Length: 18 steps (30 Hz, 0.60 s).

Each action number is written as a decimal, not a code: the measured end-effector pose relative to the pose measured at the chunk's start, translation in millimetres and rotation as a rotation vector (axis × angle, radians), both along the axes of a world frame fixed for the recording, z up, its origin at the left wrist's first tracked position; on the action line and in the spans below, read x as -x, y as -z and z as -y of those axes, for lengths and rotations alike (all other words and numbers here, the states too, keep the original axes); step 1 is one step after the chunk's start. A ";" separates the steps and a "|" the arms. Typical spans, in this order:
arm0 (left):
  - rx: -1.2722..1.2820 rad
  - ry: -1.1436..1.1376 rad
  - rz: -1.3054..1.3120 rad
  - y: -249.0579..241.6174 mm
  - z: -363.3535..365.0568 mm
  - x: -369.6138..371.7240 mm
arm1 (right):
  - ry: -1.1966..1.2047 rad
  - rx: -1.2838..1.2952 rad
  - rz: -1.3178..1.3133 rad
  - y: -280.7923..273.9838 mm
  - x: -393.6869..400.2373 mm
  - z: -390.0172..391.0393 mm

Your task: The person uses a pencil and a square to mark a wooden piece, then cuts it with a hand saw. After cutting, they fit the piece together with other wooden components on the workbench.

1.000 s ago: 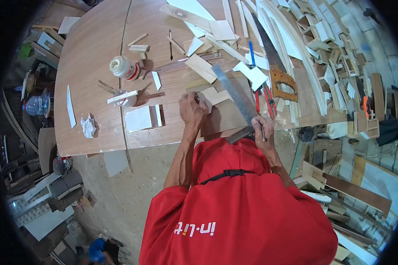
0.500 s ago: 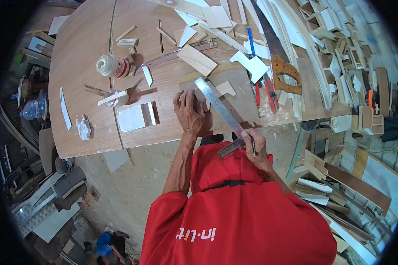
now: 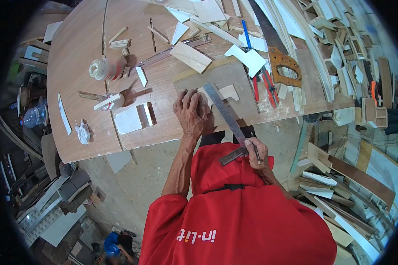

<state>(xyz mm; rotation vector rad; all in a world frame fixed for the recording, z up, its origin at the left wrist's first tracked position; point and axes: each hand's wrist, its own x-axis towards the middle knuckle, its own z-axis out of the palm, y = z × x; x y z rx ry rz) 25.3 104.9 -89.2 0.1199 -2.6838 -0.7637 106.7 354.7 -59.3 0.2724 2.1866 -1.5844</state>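
My left hand (image 3: 191, 112) lies palm down at the front edge of the wooden table (image 3: 154, 139), fingers bent and close together; what is under it is hidden. My right hand (image 3: 257, 152) grips a metal try square (image 3: 225, 112) near its corner, with a thin dark pencil-like stick (image 3: 255, 143) between the fingers. The square's blade points up and left over the table, and its dark stock (image 3: 232, 156) is in front of the red shirt. Beyond the blade, a small notched wooden piece (image 3: 229, 92) rests on a flat board (image 3: 247, 102).
A handsaw (image 3: 285, 68), red-handled pliers (image 3: 269, 90) and a white offcut (image 3: 250, 61) lie to the right. Jars (image 3: 112, 69) and a white block (image 3: 129, 120) are at the left. Wood scraps (image 3: 362, 176) are piled at the right; a person (image 3: 115, 243) is at lower left.
The try square's blade has tilted and no longer shines; my right hand has shifted slightly down. The camera view has moved a little, while my left hand stays at the table edge.
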 end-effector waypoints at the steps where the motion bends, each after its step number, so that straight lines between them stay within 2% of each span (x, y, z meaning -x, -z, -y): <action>1: -0.001 0.006 0.010 -0.8 -0.7 -0.3 | -0.011 0.017 0.008 0.7 -0.5 1.3; 5: -0.005 0.002 0.015 1.7 -1.6 -0.4 | -0.028 0.036 -0.027 8.2 -2.9 5.7; 11: 0.016 0.050 0.043 -1.4 0.8 -3.4 | -0.119 -0.076 -0.043 5.7 1.5 16.7; 18: 0.099 0.083 0.056 0.0 3.4 -3.2 | -0.191 0.059 -0.059 2.7 6.7 21.6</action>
